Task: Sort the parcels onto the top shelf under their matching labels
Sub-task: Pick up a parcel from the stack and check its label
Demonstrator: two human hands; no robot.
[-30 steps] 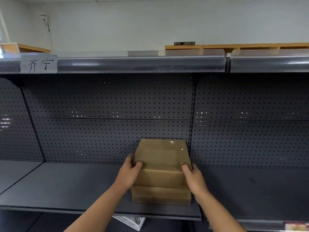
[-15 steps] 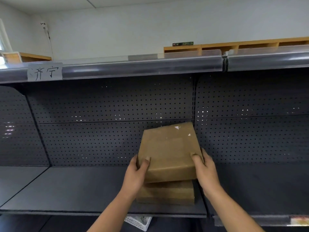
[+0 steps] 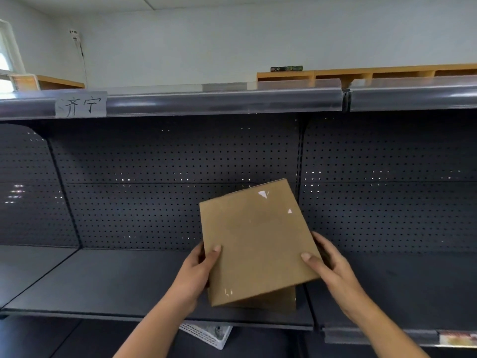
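A flat brown cardboard parcel (image 3: 255,241) is held tilted in the air in front of the dark pegboard, its broad face toward me. My left hand (image 3: 197,272) grips its left edge and my right hand (image 3: 327,264) grips its right edge. Below it, another brown parcel (image 3: 281,301) lies on the lower shelf (image 3: 103,285), mostly hidden by the lifted one. The top shelf edge (image 3: 219,102) runs overhead, with a white handwritten label (image 3: 80,106) at its left.
A shelf upright (image 3: 299,156) divides the pegboard just behind the parcel. A white plastic basket (image 3: 206,334) shows below the lower shelf. Wooden cubbies (image 3: 374,73) stand beyond the top shelf at the right. A small coloured tag (image 3: 456,338) sits on the lower right rail.
Both hands have lifted the upper parcel off the stack and raised it, tilting its face toward me. The lower parcel stayed on the shelf. My view has tilted upward.
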